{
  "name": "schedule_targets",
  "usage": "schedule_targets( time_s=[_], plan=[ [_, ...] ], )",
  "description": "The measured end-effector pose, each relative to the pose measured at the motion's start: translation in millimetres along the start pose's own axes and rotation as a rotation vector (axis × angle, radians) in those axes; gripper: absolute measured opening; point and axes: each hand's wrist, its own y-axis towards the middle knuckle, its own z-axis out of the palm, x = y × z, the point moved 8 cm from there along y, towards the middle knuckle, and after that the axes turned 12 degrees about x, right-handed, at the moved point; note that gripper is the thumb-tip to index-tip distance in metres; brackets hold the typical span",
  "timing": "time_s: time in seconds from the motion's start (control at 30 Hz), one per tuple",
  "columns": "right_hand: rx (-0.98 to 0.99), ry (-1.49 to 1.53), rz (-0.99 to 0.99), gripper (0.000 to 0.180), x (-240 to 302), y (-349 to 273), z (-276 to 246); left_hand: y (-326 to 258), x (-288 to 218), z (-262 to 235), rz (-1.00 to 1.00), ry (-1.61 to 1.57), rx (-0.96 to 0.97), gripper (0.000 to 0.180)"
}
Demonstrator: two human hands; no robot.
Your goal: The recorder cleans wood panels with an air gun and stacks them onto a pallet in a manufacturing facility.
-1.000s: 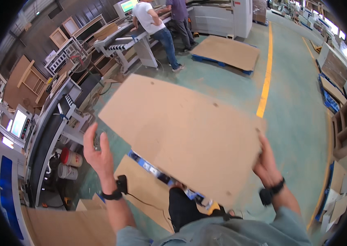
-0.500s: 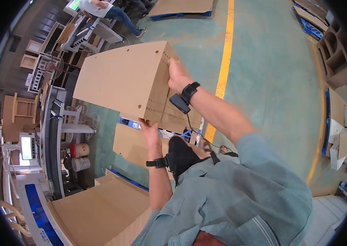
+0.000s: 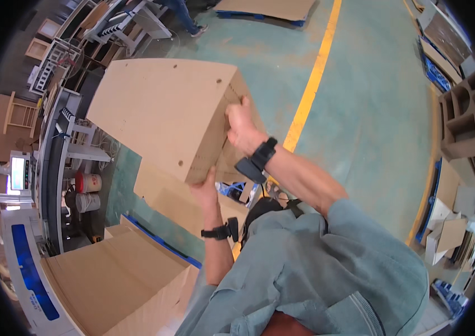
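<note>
A thick stack of tan wooden boards [image 3: 159,112] is held out in front of me, with a few round holes in its top face and rows of small dark dots along its near side. At the stack's lower near corner is my left hand [image 3: 206,193], thumb up against the side and the other fingers hidden beneath. My right hand [image 3: 241,126] is closed against the near side further right, fingers curled at the edge. Part of another pile of tan boards [image 3: 164,199] shows below, partly covered by the held stack.
A roller conveyor [image 3: 52,162] runs along the left, with a red bucket [image 3: 88,182] and a white bucket [image 3: 87,202] beside it. Large boards [image 3: 119,274] lie at lower left. A person's leg [image 3: 181,14] shows at the far end. Shelving [image 3: 467,117] and board scraps [image 3: 445,241] line the right.
The held stack has shifted left in view and tilted slightly, with both hands still on it. My left thumb now shows on the side face. The surroundings have swung as my head turned.
</note>
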Motion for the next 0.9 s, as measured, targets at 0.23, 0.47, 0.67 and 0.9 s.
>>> schedule_targets(
  time_s=[0.23,0.47,0.67,0.9],
  plan=[
    [0.330,-1.098,-0.938,0.049,262,-114,-46,-23,-29,-29,-0.181,0.369,0.175,0.053],
    [0.700,-1.585,-0.308,0.056,175,32,-92,-32,1,1,-0.079,0.292,0.012,0.063],
    [1.156,-1.858,-0.046,0.067,87,102,-47,-26,5,-2,-0.195,0.622,-0.138,0.045],
    [1.387,-1.888,-0.130,0.043,69,118,-9,-36,-8,-4,-0.340,0.650,-0.297,0.040]
  ],
)
